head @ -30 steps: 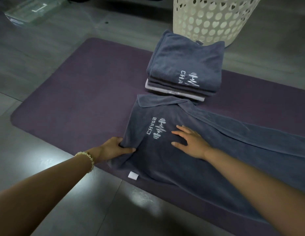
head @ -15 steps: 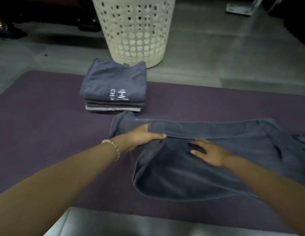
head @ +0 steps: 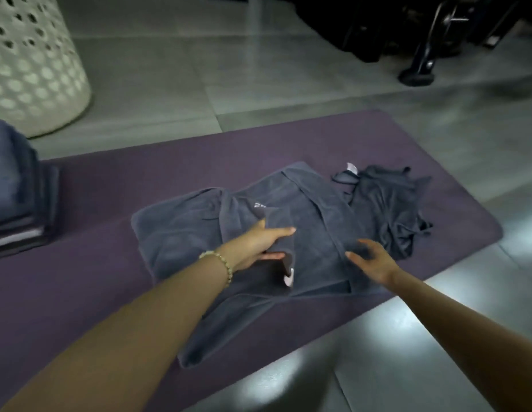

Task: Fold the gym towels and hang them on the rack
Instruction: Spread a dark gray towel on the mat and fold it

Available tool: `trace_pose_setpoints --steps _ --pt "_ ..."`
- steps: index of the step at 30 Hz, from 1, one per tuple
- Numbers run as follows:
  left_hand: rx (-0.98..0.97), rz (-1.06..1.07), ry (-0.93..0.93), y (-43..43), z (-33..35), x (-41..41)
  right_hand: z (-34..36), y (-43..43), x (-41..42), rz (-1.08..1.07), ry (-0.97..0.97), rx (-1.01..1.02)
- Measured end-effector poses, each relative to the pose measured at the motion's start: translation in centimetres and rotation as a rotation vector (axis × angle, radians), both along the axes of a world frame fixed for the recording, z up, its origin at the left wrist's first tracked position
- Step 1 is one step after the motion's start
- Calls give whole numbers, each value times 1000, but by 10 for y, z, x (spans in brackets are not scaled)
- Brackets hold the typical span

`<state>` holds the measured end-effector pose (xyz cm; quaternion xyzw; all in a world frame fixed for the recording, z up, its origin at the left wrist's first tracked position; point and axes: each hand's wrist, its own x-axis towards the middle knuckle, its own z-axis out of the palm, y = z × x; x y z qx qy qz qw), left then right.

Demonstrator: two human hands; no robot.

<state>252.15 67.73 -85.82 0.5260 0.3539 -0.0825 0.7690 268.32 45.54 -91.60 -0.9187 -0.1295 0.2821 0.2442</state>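
Observation:
A grey-blue gym towel point(head: 184, 233) lies half folded across the purple mat point(head: 95, 188). My left hand point(head: 255, 245) grips its end with the white label between thumb and fingers and carries it over the towel's middle. My right hand point(head: 374, 260) rests with spread fingers on the towel's right part. A stack of folded towels point(head: 15, 185) sits on the mat at the left edge of view. A crumpled dark towel point(head: 389, 209) lies on the mat to the right. No rack is in view.
A white perforated laundry basket point(head: 29, 63) stands on the grey tiled floor at the top left. Dark gym equipment with a black foot point(head: 419, 69) stands at the top right. The mat's near edge meets shiny floor tiles point(head: 377, 352).
My left hand has carried the towel's left end rightward over the middle. My right hand stayed on the towel. The view swung right, so stack and basket shifted to the left edge.

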Motion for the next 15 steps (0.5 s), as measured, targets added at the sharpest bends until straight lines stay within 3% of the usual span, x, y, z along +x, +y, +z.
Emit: trace_pose_setpoints --steps 6,10,15 --pt "62 23 74 -17 -38 -1 -18 -34 21 -256 105 63" --pt "114 41 45 -18 -42 5 -25 -41 25 -276 197 48" --pt "137 86 -32 -13 -37 7 -9 -27 19 -252 257 208"
